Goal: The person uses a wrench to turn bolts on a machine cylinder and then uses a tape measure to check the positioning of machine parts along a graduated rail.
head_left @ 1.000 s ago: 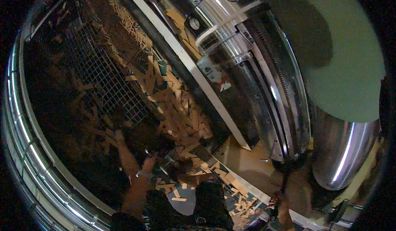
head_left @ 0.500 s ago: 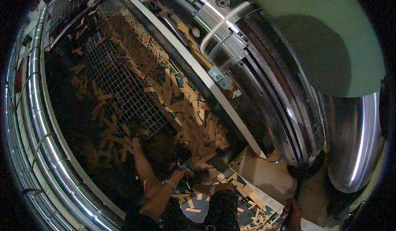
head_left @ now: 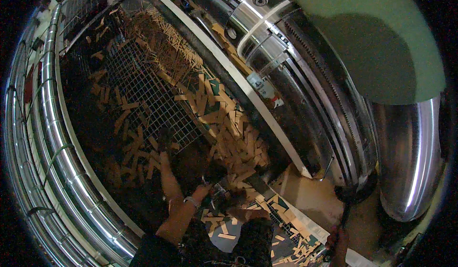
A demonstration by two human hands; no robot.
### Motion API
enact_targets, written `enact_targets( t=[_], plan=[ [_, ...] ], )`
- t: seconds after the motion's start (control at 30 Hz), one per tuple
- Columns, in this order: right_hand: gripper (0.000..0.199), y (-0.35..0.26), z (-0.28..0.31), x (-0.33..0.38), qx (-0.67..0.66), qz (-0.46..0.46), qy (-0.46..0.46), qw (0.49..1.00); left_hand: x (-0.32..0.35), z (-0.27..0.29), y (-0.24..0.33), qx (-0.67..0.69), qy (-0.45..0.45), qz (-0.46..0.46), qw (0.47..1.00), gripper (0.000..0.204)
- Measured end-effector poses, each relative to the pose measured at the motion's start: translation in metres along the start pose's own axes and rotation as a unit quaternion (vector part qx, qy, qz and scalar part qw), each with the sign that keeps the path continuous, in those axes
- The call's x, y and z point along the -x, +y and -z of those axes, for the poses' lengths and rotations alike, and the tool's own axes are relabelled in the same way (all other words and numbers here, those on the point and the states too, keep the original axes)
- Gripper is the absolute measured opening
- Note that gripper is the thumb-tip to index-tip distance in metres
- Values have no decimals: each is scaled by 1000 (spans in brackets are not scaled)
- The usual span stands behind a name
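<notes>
Wire mesh [head_left: 143, 90] below us; our left hand [head_left: 202, 190] and right hand [head_left: 248, 213] reach into wood strips [head_left: 238, 138], grip unclear.

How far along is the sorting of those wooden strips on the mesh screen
Done: the far left of the wire mesh screen shows mostly bare grid, with scattered pieces. In hand: the left hand reaches into the pile of wooden strips at the screen's lower end; the right hand is in shadow beside it. Left: a thick heap still lies along the white rail.
</notes>
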State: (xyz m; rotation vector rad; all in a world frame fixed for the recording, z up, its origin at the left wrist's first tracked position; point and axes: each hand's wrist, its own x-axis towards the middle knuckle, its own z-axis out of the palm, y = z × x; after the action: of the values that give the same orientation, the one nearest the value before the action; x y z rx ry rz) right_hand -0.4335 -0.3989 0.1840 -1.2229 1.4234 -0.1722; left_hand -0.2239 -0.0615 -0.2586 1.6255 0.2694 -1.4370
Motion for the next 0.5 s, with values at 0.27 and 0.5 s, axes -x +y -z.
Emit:
enact_targets(
  t=[0.27, 0.5],
  plan=[
    [33, 8, -11, 37, 21, -134, 55, 989, -24, 4, -30, -68, -78, -85, 991, 34],
    [23, 34, -76, 75, -501, -375, -187, 758, -33, 21, -34, -51, 12, -117, 992, 35]
  ],
)
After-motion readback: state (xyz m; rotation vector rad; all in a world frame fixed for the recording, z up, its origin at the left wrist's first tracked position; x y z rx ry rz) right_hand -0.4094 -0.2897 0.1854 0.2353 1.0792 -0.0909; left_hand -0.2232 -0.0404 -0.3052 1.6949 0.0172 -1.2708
